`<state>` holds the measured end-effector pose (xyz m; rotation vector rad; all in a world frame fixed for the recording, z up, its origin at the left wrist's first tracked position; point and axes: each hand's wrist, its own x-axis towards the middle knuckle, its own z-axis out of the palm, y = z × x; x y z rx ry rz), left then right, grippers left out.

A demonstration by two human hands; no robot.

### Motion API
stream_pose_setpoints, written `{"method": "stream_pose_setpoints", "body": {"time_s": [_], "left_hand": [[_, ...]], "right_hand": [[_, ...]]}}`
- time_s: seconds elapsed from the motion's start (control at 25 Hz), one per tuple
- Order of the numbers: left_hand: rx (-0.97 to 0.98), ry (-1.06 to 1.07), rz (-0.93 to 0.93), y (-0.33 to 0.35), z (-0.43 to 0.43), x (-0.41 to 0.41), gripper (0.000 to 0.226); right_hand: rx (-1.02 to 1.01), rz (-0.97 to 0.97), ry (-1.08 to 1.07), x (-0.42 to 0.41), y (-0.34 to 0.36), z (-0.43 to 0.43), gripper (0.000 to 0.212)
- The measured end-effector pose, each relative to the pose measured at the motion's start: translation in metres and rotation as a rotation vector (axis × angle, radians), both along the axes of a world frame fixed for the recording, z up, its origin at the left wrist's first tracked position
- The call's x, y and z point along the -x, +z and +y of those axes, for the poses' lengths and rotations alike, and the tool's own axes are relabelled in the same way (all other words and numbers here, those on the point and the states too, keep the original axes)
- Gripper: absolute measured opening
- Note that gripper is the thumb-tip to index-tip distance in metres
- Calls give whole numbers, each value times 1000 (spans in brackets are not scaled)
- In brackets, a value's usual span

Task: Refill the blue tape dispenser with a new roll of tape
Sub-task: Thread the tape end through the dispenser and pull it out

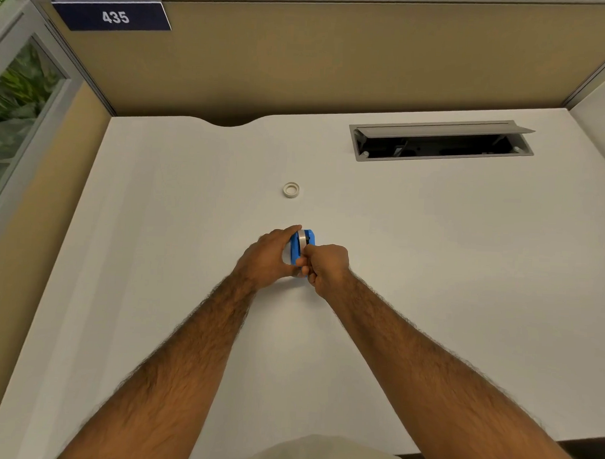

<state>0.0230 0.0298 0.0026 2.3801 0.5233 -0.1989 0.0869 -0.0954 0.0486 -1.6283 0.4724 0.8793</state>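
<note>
A small blue tape dispenser sits at the middle of the white desk, with a pale roll of tape showing between its two blue sides. My left hand wraps around its left side, forefinger along the top. My right hand is closed at the near end of the dispenser, fingertips pinched there; what they pinch is hidden. A small white ring, an empty tape core or a thin roll, lies flat farther back on the desk, apart from both hands.
An open grey cable hatch is set into the desk at the back right. A tan partition with a "435" sign closes the back. A glass panel stands at the left.
</note>
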Motion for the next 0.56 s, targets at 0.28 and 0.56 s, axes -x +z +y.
{"method": "stream_pose_setpoints", "body": {"time_s": [0.28, 0.56], "left_hand": [[-3, 10, -13, -1, 1, -1, 92], [-16, 10, -23, -2, 1, -1, 90]], "right_hand": [[-41, -82, -8, 21, -6, -12, 10], [-37, -187, -53, 39, -15, -16, 19]]}}
